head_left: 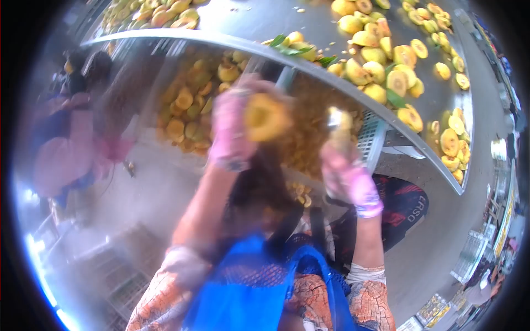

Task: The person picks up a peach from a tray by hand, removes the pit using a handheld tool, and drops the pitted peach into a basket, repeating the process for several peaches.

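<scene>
My left hand [234, 124], in a pink glove, is closed around a halved yellow peach [266, 117] whose cut face and hollow show. My right hand [346, 174], also in a pink glove, grips a small hand tool [339, 122] pointing upward. Its tip shines like metal and something yellowish is at it; blur hides its exact kind. Below and beyond the left hand, a heap of peach halves [185, 105] fills a crate. Between the hands, a brownish mass of small pieces [312, 140] lies in another crate, too blurred to name.
A metal table [408, 124] with a raised rim curves across the top, bearing peach halves [372, 58] and green leaves [396, 98]. A pale blue-green crate edge [372, 138] stands by my right hand. Another person [72, 138] is at the left. Stacked crates [472, 254] stand at the right.
</scene>
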